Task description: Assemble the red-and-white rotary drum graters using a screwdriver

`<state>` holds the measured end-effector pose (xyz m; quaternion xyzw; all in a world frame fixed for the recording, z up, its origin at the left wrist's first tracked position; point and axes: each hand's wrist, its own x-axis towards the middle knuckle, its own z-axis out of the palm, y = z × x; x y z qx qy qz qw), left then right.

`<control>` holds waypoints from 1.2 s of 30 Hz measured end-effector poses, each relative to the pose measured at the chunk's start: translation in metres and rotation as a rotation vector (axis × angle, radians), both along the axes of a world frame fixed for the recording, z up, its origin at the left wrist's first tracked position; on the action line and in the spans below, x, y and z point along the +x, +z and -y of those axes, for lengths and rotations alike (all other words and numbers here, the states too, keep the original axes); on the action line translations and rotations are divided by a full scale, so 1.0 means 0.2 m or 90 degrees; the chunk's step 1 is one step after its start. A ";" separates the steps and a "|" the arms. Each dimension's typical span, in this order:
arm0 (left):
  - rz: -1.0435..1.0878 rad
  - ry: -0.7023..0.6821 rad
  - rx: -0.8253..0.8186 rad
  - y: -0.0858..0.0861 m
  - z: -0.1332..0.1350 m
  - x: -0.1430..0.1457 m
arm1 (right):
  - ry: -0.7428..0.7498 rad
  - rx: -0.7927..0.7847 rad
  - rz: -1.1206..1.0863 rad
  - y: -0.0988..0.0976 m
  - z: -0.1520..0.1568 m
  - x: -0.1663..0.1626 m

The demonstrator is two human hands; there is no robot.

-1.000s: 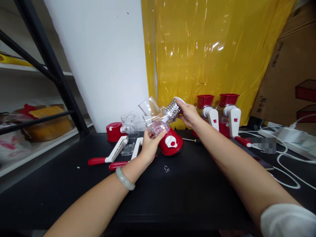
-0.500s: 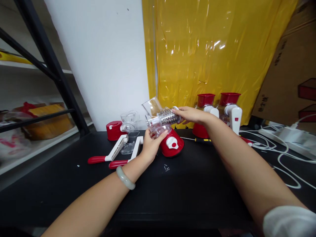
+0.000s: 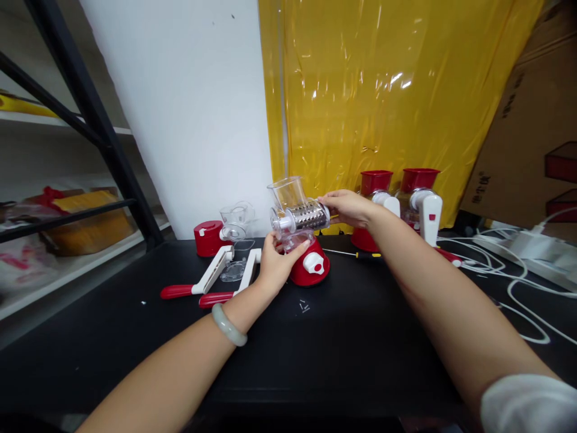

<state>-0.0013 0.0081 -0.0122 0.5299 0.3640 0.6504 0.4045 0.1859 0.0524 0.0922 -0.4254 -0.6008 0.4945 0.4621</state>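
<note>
My left hand (image 3: 279, 260) is wrapped round the clear neck of a rotary grater (image 3: 311, 264), which has a red base with a white knob and a clear hopper on top. With its fingers, my right hand (image 3: 345, 205) grips the open end of a perforated metal grater drum (image 3: 310, 215). The drum lies sideways inside the clear housing, its far end under the hopper. Left of my left hand lie two white crank handles (image 3: 247, 273) with red grips. A clear oval part (image 3: 233, 271) lies between them.
Behind left are a red base (image 3: 208, 239) and a clear housing (image 3: 237, 221). Two assembled red-and-white graters (image 3: 376, 180) stand at right, near a screwdriver (image 3: 368, 256). White cables (image 3: 514, 273) trail on the right. Small screws (image 3: 305, 307) lie in front.
The grater has tipped more upright and its base has shifted slightly left. The drum has moved further left into the housing, with my right hand still on it.
</note>
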 end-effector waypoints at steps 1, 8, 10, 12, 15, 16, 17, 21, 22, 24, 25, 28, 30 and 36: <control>-0.005 0.003 0.002 0.00 0.00 0.00 | 0.014 -0.017 -0.013 0.00 0.00 0.00; -0.053 0.008 0.036 -0.02 -0.02 -0.02 | 0.044 -0.045 -0.061 -0.01 -0.03 0.02; -0.060 0.016 0.046 -0.03 -0.02 -0.03 | 0.030 -0.046 -0.051 -0.01 -0.02 0.02; -0.068 0.021 0.054 -0.03 -0.02 -0.03 | 0.018 -0.048 -0.029 -0.01 -0.01 0.01; -0.119 0.034 0.070 -0.03 -0.02 -0.03 | 0.009 -0.048 -0.003 0.00 0.01 0.01; -0.147 0.043 0.075 -0.02 -0.01 -0.04 | 0.007 -0.048 0.003 0.00 0.01 0.01; -0.178 0.052 0.078 -0.02 -0.01 -0.04 | 0.002 -0.048 0.009 0.00 0.02 0.02; -0.326 0.054 0.091 0.00 0.00 -0.06 | 0.003 -0.050 0.046 0.00 0.03 0.02; -0.362 0.051 0.099 0.00 0.00 -0.06 | 0.014 -0.048 0.055 0.00 0.03 0.03; -0.416 0.061 0.124 -0.01 0.00 -0.06 | 0.041 -0.047 0.063 0.00 0.03 0.03; -0.430 0.077 0.141 -0.01 0.00 -0.06 | 0.048 -0.046 0.060 -0.01 0.02 0.02; -0.432 0.150 0.224 -0.02 0.00 -0.06 | 0.033 -0.049 0.047 -0.02 0.01 0.01; -0.434 0.196 0.300 -0.01 0.00 -0.06 | 0.001 -0.052 0.045 -0.02 0.00 0.00; -0.500 0.248 0.432 0.04 0.02 -0.08 | -0.076 -0.057 0.030 -0.02 0.00 -0.06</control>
